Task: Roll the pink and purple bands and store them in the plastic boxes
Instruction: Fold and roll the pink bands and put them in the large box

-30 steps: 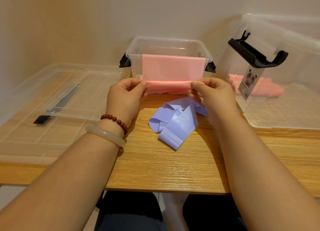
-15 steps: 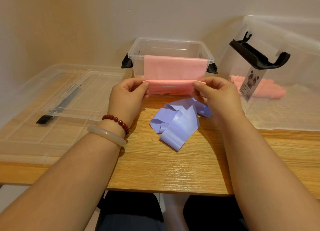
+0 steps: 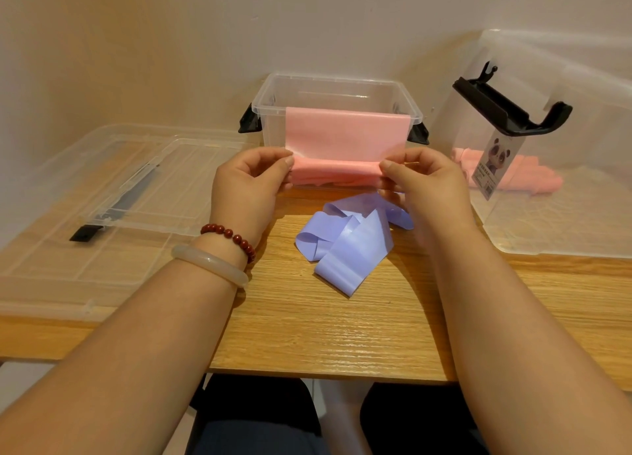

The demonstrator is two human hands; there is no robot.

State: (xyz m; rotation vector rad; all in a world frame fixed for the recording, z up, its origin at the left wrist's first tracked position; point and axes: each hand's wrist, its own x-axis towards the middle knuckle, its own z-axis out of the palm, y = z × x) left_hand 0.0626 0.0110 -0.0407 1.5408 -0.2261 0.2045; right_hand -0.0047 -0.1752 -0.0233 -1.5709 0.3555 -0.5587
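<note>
The left hand [image 3: 251, 181] and the right hand [image 3: 424, 184] are raised over the far part of the tabletop [image 3: 325, 335], at 12 o'clock from the person; each pinches one end of the rolled lower part of the pink band [image 3: 345, 133] between thumb and curled fingers, the left hand at the roll's 9 o'clock end, the right hand at its 3 o'clock end. Above the roll the band runs flat up the near wall of the small clear box [image 3: 335, 88] and bends over the near rim; how far it hangs inside I cannot tell. That box stands open against the wall at 12 o'clock, with a black latch at each side.

The purple band [image 3: 349, 246] lies loose and looped on the tabletop at 6 o'clock from the roll, between the two forearms; its far end passes under the right hand.

At 2 o'clock is a large clear box [image 3: 547, 222] with a black handle [image 3: 506, 109] and a panda label [image 3: 496, 160]; pink rolls [image 3: 533, 177] show through its clear wall. At 9 o'clock a small clear lid [image 3: 136, 188] lies flat on a larger clear lid [image 3: 51, 277].

The left wrist carries a red bead bracelet [image 3: 232, 236] and, just beside it toward the elbow, a pale bangle [image 3: 208, 263].
</note>
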